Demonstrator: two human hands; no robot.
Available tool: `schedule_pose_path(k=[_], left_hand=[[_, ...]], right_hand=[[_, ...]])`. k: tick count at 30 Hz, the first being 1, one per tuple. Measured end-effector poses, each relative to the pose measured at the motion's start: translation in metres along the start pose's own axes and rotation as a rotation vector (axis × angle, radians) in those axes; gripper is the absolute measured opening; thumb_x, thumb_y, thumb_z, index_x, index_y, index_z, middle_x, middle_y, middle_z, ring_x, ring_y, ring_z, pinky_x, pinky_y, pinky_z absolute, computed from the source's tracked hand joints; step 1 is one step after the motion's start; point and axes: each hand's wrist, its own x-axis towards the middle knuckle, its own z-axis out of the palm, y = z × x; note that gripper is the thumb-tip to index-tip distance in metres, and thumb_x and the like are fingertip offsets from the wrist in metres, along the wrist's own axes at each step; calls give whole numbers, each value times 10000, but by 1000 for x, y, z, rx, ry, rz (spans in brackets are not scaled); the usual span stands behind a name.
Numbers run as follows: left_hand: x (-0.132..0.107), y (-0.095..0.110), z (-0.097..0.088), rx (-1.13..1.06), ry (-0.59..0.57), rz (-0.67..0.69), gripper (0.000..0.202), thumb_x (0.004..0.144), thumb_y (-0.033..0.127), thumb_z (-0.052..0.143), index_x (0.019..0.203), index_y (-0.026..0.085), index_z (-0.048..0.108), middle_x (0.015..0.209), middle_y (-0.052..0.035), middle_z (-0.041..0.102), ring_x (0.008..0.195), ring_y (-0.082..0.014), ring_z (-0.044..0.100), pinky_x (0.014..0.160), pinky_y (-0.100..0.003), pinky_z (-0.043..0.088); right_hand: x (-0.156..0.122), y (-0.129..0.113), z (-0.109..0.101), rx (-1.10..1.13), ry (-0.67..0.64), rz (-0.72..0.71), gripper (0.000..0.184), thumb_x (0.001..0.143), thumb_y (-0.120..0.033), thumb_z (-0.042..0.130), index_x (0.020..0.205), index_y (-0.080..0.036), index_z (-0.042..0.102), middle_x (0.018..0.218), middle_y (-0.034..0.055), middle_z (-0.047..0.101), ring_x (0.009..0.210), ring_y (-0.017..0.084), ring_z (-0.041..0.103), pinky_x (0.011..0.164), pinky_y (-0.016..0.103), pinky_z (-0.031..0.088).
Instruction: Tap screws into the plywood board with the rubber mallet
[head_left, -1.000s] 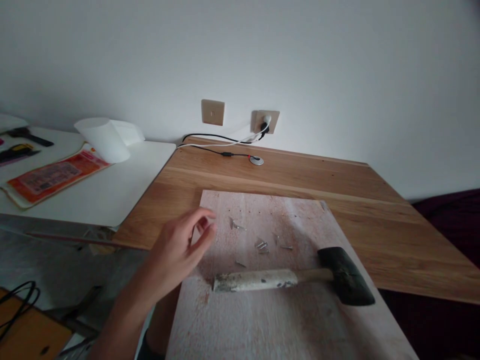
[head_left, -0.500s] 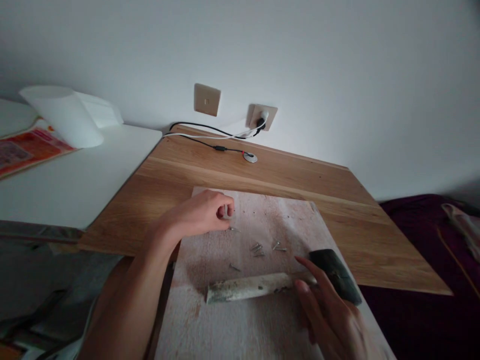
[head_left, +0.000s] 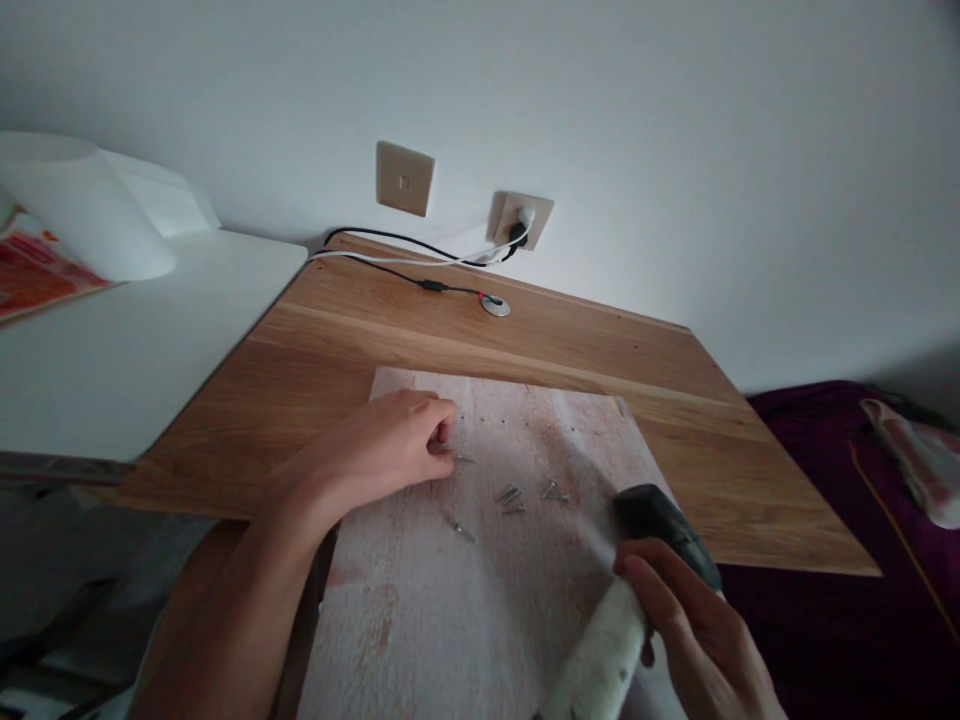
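My right hand (head_left: 686, 630) is closed round the neck of a hammer, just below its dark, blocky head (head_left: 664, 525). The hammer's worn whitish handle (head_left: 600, 655) slants toward me over a pale, wood-grained board (head_left: 420, 620). On the board's far left part, my left hand (head_left: 409, 440) is closed with curled fingers; what is in them, if anything, is hidden. A small nail-like piece (head_left: 465, 458) lies by its fingertips. Several more nails (head_left: 511, 497) lie mid-board, with a small group (head_left: 555, 491) to their right and a single one (head_left: 463, 532) nearer me.
The board rests on a brown wooden table (head_left: 315, 340). Small dark dots run along its far edge. Cables (head_left: 405, 262) lead to a wall socket (head_left: 525, 220). At left, a white table (head_left: 210, 300) holds a paper roll (head_left: 90, 205) and a red packet (head_left: 45, 265). Purple cloth (head_left: 810, 440) lies right.
My right hand has closed on the hammer and swung its handle toward me, off its flat crosswise position. The left hand's fingers have drawn closer together. The view has shifted slightly.
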Motion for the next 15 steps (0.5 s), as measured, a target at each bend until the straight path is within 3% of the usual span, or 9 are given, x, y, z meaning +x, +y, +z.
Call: schedule_pose_path(k=[6,8,11,15], left_hand=[[-2,-4,1,-47,17,55,98,780,145,631,841,220,617,874,1,704,778,-178,622,659,-305,365],[-2,-5,1,-64,21,70,127,775,110,616,839,219,623,852,9,697,773,-170,622,659,-298,367],[-1,-9,2,-94,60,83,157,771,71,605,841,211,618,836,17,686,748,-151,619,656,-282,380],[-1,-14,1,-120,172,106,174,786,46,596,858,204,607,850,19,680,743,-136,619,692,-274,418]], right_hand=[[32,-5,-11,240,-170,-116,366,1004,-585,552,896,-260,681,695,37,731,629,214,667,589,313,545],[50,-15,-12,341,-237,-120,307,997,-554,582,957,-255,638,684,36,726,576,203,644,539,318,520],[79,-29,-8,383,-281,-212,266,959,-480,670,1029,-276,513,644,-6,715,558,186,657,508,281,476],[114,-42,5,448,-545,-226,399,946,-488,697,1004,-304,348,642,-74,685,477,148,611,443,245,446]])
